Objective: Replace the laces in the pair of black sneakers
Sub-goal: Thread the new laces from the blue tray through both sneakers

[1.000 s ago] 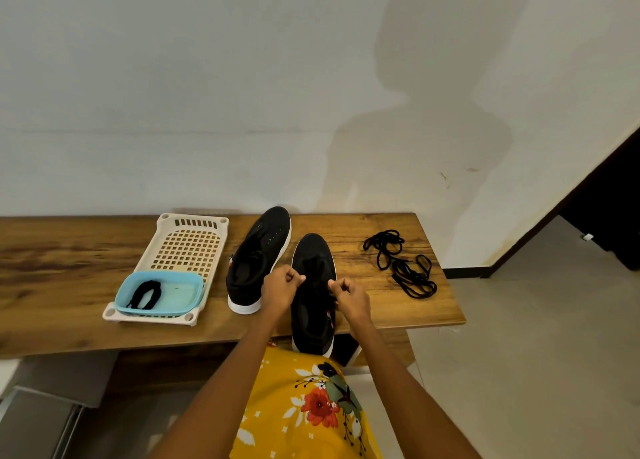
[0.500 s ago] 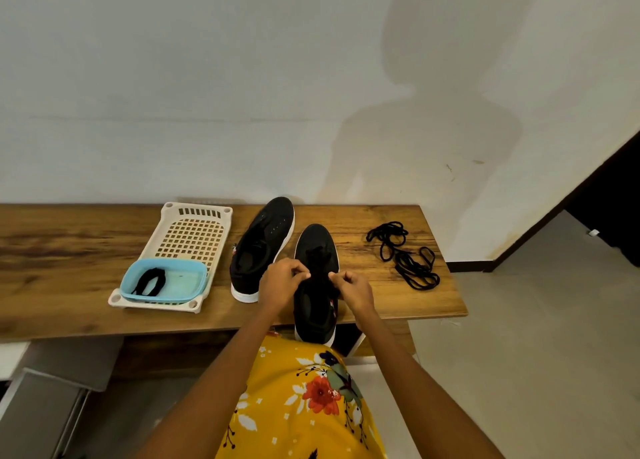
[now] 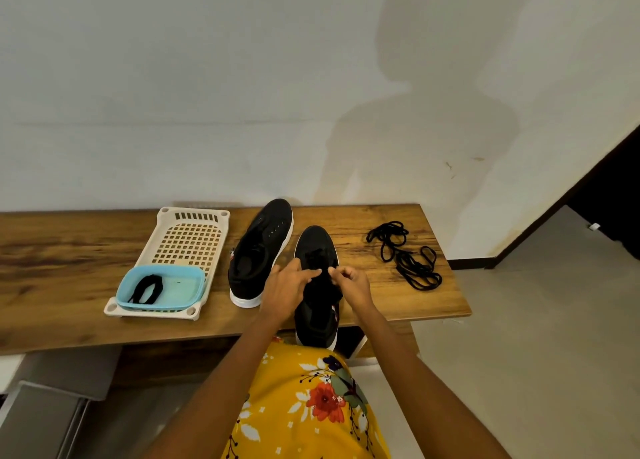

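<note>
Two black sneakers with white soles lie on the wooden table (image 3: 69, 250). The left sneaker (image 3: 259, 250) shows bare eyelets and no lace. The right sneaker (image 3: 317, 243) lies with its heel over the table's front edge and has a black lace bunched on its tongue. My left hand (image 3: 287, 285) reaches across it, fingers fairly straight, with the tips touching the lace. My right hand (image 3: 349, 282) pinches the lace with curled fingers. Both hands hide the middle of this sneaker.
Loose black laces (image 3: 405, 254) lie tangled near the table's right end. A cream slotted basket (image 3: 190, 240) at the left holds a light blue tray (image 3: 173, 285) with one folded black lace (image 3: 147, 287). A white wall stands behind the table. Tiled floor lies to the right.
My left hand has uncurled from a fist and its fingers now stretch towards the right hand. The two hands have drawn closer together over the right sneaker.
</note>
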The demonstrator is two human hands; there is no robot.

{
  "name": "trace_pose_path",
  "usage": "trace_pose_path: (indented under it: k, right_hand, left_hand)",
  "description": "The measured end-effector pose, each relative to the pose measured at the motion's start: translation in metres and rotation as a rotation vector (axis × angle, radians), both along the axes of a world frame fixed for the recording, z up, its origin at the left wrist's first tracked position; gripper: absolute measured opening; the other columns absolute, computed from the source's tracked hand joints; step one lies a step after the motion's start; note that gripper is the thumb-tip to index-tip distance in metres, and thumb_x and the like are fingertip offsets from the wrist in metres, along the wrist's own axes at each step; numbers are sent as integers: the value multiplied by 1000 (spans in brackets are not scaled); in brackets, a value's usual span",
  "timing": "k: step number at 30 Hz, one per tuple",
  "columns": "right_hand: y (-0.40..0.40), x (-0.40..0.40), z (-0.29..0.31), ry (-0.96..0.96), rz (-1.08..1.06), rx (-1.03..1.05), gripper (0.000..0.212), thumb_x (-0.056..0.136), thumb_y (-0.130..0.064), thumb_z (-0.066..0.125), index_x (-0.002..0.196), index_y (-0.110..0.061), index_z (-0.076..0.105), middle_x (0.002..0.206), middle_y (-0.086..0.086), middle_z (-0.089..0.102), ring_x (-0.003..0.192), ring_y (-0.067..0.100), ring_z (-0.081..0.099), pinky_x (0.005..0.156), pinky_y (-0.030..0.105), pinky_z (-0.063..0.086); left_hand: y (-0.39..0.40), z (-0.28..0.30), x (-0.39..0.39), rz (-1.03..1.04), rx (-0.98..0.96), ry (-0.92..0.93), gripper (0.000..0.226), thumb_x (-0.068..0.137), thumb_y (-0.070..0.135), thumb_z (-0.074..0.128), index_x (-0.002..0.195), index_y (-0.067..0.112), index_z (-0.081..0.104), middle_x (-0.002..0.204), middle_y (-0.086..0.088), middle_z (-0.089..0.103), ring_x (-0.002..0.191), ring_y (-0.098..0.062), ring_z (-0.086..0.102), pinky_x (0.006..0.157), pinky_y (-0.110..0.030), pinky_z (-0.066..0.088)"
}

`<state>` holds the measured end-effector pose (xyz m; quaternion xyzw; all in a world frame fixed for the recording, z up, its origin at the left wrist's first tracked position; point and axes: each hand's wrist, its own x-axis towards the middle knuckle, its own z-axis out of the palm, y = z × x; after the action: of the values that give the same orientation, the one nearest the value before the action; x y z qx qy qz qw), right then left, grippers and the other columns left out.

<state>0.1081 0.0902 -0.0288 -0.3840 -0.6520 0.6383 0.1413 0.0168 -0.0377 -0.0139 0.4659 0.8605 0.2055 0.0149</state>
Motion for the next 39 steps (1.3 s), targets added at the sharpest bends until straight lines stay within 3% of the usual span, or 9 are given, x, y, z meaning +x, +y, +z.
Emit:
trace_pose_path:
  k: [5, 10, 12, 15, 17, 21, 25, 35, 39]
  right_hand:
    - [-3, 1, -10, -20, -128, -69, 24, 95, -18, 55, 73, -10, 58, 69, 4, 59, 70, 16, 57, 66, 31, 47]
    - [-3, 4, -10, -30, -92, 27, 26, 93, -26, 60, 75, -6, 63, 67, -1, 60, 66, 9, 57, 62, 25, 45]
    - [-4, 8, -4, -59, -22, 86, 33, 91, -29, 62, 61, -17, 55, 56, -11, 52, 53, -1, 50, 53, 16, 39]
    - [-1, 14, -2, -106, 62, 92, 40, 90, -28, 64, 53, -25, 48, 47, -14, 48, 46, -6, 49, 48, 10, 35]
    - [2, 17, 1, -113, 120, 75, 32, 88, -26, 67, 57, -22, 59, 59, -12, 61, 62, -1, 60, 58, 16, 44]
    - [5, 18, 4, -87, 189, 47, 12, 87, -19, 67, 90, -9, 73, 91, 5, 73, 89, 15, 68, 75, 22, 53]
    - [0, 16, 6, -98, 206, 105, 17, 85, -27, 70, 89, -11, 73, 89, 2, 73, 86, 12, 69, 76, 27, 55]
    - [-9, 11, 5, -169, 49, 197, 20, 91, -22, 61, 73, -15, 62, 71, -1, 62, 71, 14, 59, 68, 34, 47]
    - [-6, 13, 4, -198, 138, 280, 15, 92, -23, 60, 84, -11, 64, 82, 2, 66, 81, 18, 62, 72, 36, 49]
  left_hand:
    - [5, -4, 2, 16, -37, 1, 36, 98, 20, 45, 130, 34, 53, 102, -1, 53, 89, -18, 55, 86, -27, 35]
    - [7, -7, -1, 45, 18, -77, 28, 94, 23, 52, 118, 30, 64, 107, 1, 53, 104, -15, 47, 89, -26, 32]
    - [12, 0, -3, 139, 121, -325, 22, 93, 27, 54, 107, 22, 70, 113, 1, 56, 112, -16, 47, 95, -28, 35]
    - [22, 11, -4, 281, 192, -646, 23, 94, 25, 53, 95, 10, 71, 101, -5, 66, 102, -20, 59, 85, -28, 41]
    - [27, 12, -5, 356, 192, -672, 15, 88, 20, 63, 96, 8, 65, 92, -4, 63, 97, -22, 61, 80, -28, 44]
    - [26, 10, -7, 422, 109, -691, 31, 83, 23, 70, 108, 6, 64, 102, -8, 66, 100, -21, 61, 82, -25, 44]
    - [20, 8, -3, 439, 156, -686, 23, 83, 21, 70, 100, 5, 71, 100, -8, 71, 98, -18, 64, 79, -22, 43]
    - [19, 1, -1, 509, 197, -679, 8, 87, 13, 64, 82, 9, 67, 91, -9, 69, 91, -21, 64, 83, -34, 52]
    - [17, -1, -8, 432, 213, -710, 11, 92, 14, 57, 99, 11, 65, 100, -9, 67, 94, -20, 62, 82, -35, 52]
